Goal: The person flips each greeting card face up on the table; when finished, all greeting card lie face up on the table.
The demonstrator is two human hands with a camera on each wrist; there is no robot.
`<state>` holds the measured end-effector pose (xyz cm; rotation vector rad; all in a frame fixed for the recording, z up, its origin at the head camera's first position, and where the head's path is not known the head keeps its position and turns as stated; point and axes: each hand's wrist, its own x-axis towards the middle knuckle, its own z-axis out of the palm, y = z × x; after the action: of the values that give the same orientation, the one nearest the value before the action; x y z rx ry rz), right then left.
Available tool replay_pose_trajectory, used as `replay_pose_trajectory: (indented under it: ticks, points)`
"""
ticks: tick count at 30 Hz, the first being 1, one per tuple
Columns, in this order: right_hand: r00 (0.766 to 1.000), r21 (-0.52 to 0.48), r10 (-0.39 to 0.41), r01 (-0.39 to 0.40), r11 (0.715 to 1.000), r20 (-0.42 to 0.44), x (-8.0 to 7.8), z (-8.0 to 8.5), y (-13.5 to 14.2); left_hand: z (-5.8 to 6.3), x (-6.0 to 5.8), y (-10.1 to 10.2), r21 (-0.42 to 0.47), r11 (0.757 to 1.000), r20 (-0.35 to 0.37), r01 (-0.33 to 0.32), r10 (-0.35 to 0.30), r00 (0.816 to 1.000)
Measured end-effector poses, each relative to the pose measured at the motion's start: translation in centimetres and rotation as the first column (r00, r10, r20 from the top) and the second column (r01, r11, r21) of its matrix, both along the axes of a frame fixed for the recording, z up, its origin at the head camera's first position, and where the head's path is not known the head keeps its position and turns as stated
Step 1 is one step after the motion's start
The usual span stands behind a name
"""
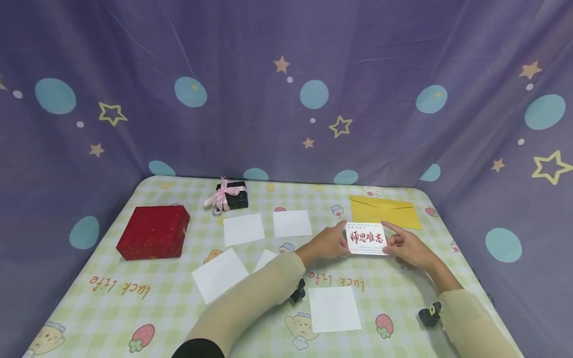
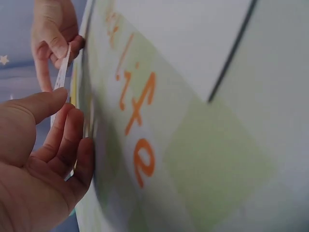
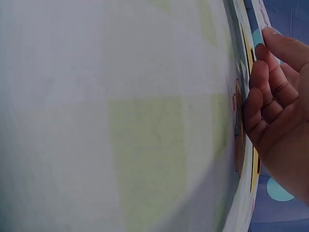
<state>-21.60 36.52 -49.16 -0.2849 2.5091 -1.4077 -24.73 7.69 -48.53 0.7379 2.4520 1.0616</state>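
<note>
A white card [image 1: 365,238] with large red Chinese characters is held between both hands, its printed face toward the head camera. My left hand [image 1: 328,242] pinches the left edge with thumb and fingers. On the opposite edge, my right hand [image 1: 411,247] pinches it the same way. In the left wrist view the card [image 2: 62,77] shows nearly edge-on, low over the tablecloth. Just behind the card lies a yellow envelope [image 1: 385,209], its near edge close to the card's top in the head view.
White cards lie about the cloth: one near the front [image 1: 334,309], two behind [image 1: 243,229] and others by the left forearm, which partly covers one. A red box [image 1: 154,232] stands at left; a black gift box [image 1: 236,195] with pink ribbon sits at the back.
</note>
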Motion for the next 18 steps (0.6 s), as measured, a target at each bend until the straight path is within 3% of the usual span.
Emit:
replay_pose_trajectory:
  ticks: [5,11,18]
  points:
    - [1.000,0.062,0.009,-0.008,0.998,-0.016,-0.1,-0.2,0.0,-0.9,-0.2,0.8,-0.129,0.991,-0.068,-0.046,0.037,0.997]
    - [1.000,0.186,0.020,-0.016,0.982,-0.022,-0.4,-0.6,-0.4,-0.9,-0.1,1.0,-0.325,0.941,-0.100,-0.097,0.067,0.993]
    - [0.997,0.285,0.036,-0.016,0.958,-0.065,-0.7,-1.2,-0.8,-0.9,-0.2,1.0,-0.380,0.922,-0.105,-0.070,0.032,0.994]
